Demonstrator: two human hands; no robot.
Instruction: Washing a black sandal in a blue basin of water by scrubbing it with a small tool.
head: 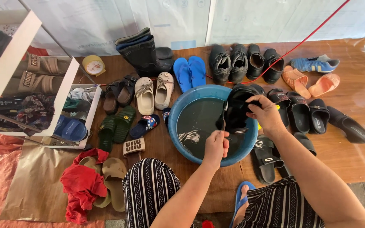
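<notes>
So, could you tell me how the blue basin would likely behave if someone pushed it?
The blue basin is filled with water, so it is probably heavy and would resist sliding. The water would likely slosh over the rim. Its wide, low shape makes tipping unlikely, though the thin plastic wall may flex.

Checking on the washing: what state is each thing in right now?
Blue basin: filled with dark water.
Black slipper: lifted over the basin, wet.
Right hand: gripping the slipper.
Left hand: closed on the slipper's lower edge.
Red cloth: crumpled.
</notes>
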